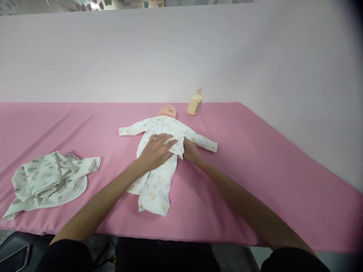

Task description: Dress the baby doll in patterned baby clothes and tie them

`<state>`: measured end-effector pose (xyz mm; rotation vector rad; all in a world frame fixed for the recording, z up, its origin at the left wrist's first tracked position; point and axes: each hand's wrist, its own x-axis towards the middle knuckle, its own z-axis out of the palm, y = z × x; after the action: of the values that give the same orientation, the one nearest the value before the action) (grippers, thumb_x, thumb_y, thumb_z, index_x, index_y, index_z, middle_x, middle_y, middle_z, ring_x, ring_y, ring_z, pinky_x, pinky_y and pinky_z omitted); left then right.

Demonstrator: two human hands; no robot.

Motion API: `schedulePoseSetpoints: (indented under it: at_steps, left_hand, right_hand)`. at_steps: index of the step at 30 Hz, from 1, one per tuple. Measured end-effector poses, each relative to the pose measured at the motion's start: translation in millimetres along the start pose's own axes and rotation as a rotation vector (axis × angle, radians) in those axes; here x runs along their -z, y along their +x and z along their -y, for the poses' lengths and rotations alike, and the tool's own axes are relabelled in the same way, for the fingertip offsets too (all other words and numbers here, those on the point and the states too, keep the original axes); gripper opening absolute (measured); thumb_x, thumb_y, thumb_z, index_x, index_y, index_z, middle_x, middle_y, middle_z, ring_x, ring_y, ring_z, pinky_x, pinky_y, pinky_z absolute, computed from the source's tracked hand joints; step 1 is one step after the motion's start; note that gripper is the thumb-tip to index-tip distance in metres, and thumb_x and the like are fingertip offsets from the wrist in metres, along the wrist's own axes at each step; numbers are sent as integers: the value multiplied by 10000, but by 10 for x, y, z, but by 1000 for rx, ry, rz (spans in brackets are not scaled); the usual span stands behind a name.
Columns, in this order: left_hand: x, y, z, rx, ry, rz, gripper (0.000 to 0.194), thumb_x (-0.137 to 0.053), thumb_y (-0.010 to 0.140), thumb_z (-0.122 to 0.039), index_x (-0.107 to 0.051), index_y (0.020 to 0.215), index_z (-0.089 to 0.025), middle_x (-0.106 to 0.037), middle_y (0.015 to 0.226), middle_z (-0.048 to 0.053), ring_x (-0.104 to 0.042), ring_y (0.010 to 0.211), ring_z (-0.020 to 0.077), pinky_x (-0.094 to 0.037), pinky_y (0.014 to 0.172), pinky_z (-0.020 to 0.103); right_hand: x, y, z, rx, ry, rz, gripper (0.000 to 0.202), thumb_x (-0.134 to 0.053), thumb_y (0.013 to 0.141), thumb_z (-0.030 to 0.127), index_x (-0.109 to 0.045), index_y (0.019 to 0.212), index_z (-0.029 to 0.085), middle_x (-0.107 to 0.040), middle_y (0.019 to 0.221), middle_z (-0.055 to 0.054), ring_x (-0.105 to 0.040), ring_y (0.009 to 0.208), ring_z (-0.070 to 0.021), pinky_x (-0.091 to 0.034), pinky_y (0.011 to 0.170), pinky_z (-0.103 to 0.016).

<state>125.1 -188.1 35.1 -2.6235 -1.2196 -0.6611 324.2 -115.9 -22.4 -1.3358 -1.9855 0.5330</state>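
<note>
A baby doll lies on its back, its head (pixel 168 110) toward the wall. It wears a white printed long-sleeved top (pixel 160 124), both sleeves spread sideways, and matching trousers (pixel 159 190) pointing toward me. My left hand (pixel 157 152) rests over the front of the top near its hem, fingers stretched out and apart. At the doll's side, my right hand (pixel 191 152) reaches beneath the edge of the top, so the cloth hides its fingers. Whether they grip anything does not show.
A pump bottle (pixel 194 105) of pale yellow liquid stands beside the doll's head. Crumpled white printed baby clothes (pixel 48 183) lie at left on the pink-covered table (pixel 227 215). White walls (pixel 127 56) bound the back and right. Below the front edge at left is a phone (pixel 15 260).
</note>
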Motion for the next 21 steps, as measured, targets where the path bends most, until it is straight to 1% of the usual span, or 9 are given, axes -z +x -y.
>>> schedulePoseSetpoints:
  at_steps: [2, 4, 6, 8, 10, 11, 16, 19, 21]
  left_hand:
    - [157, -192, 156, 177, -84, 62, 516, -511, 952, -435, -419, 1426, -254, -425, 1502, 113, -365, 1395, 294, -321, 1101, 471]
    - [268, -437, 285, 428, -182, 113, 588, -490, 933, -527, -388, 1443, -253, -408, 1506, 126, -363, 1398, 306, -386, 1061, 462]
    - [311, -670, 342, 693, -288, 161, 632, -453, 919, -593, -400, 1427, -220, -464, 1446, 163, -500, 1279, 314, -477, 935, 425]
    - [301, -826, 315, 866, -454, 240, 663, -430, 907, -641, -408, 1418, -218, -561, 1343, 152, -618, 1108, 288, -518, 812, 374]
    - [269, -880, 226, 942, -633, 292, 674, -438, 889, -676, -433, 1392, -228, -634, 1238, 118, -662, 995, 259, -528, 734, 336]
    - [252, -875, 170, 961, -705, 285, 673, -455, 878, -685, -447, 1373, -228, -650, 1213, 107, -667, 980, 249, -530, 717, 324]
    - [188, -765, -73, 1026, -872, 115, 673, -553, 849, -664, -404, 1338, -226, -624, 1283, 126, -681, 1002, 223, -553, 712, 299]
    - [149, -737, -161, 1055, -881, 39, 625, -563, 854, -649, -399, 1283, -225, -623, 1293, 139, -693, 993, 215, -560, 719, 297]
    - [132, -728, -205, 1046, -894, 27, 595, -554, 867, -636, -388, 1257, -219, -644, 1260, 142, -699, 977, 213, -558, 713, 297]
  right_hand:
    - [82, -189, 21, -105, 47, -24, 164, -478, 847, 249, -522, 693, 211, -658, 773, -53, -576, 727, -211, -420, 639, -317]
    - [174, -431, 92, -200, 169, -45, 216, -462, 915, 364, -565, 801, 212, -665, 792, -47, -594, 740, -208, -442, 640, -319]
    - [244, -649, 211, -249, 303, 17, 284, -484, 931, 474, -595, 913, 214, -689, 908, -67, -631, 836, -222, -487, 699, -337]
    - [265, -766, 351, -291, 405, 112, 335, -523, 913, 525, -599, 1022, 218, -692, 1007, -88, -650, 906, -243, -517, 724, -356]
    - [227, -755, 476, -301, 464, 165, 367, -562, 895, 531, -589, 1092, 223, -679, 1102, -97, -648, 989, -258, -533, 772, -369]
    - [192, -711, 524, -291, 479, 168, 364, -573, 889, 528, -589, 1087, 223, -674, 1117, -97, -643, 1014, -262, -534, 791, -372]
    - [6, -407, 585, -314, 496, 106, 363, -674, 806, 534, -561, 968, 229, -673, 1045, -122, -646, 925, -288, -536, 676, -381]
    - [-11, -299, 528, -275, 477, 81, 395, -708, 780, 509, -547, 1011, 231, -647, 1138, -129, -635, 980, -285, -540, 697, -374]
    - [12, -247, 476, -239, 435, 104, 414, -689, 792, 522, -540, 1035, 222, -643, 1142, -116, -629, 988, -270, -535, 722, -362]
